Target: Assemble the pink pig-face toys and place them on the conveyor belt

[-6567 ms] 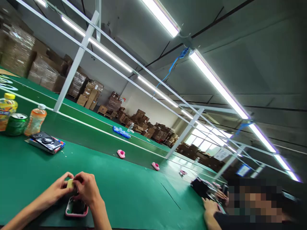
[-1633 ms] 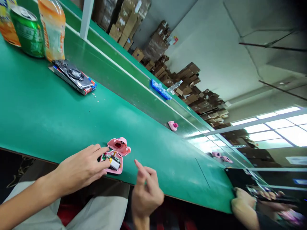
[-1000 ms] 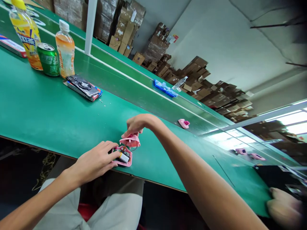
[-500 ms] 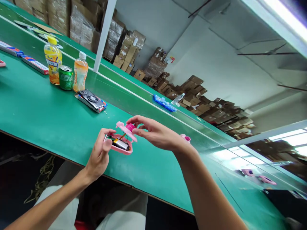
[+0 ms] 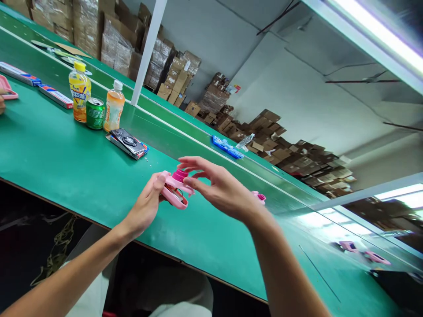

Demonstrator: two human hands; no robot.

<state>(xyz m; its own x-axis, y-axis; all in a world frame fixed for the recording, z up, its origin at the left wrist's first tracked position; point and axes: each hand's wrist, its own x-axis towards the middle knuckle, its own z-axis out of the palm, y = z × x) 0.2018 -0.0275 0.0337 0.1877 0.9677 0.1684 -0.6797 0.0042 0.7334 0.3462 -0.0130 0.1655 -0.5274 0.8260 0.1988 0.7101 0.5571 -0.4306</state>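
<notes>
2 halves of a pink plastic case [image 5: 174, 184] are now folded together over their electronics, held just above the green desk [image 5: 59, 149]; the left hand [image 5: 144, 206] grips the case, its fingers [image 5: 156, 184] clamped around it; the right hand [image 5: 220, 189] hangs beside it, fingers [image 5: 198, 162] spread apart, their tips just beside the magenta knob [image 5: 180, 175], though contact cannot be told; open desk lies to the right, towards a second pink piece [image 5: 259, 197] and a blue tray [image 5: 227, 147]; the desk's front edge passes beneath the left forearm [image 5: 82, 264]; a dark phone [image 5: 128, 142], a green can [image 5: 95, 113] and 2 drink bottles [image 5: 79, 97] stand well to the left.
</notes>
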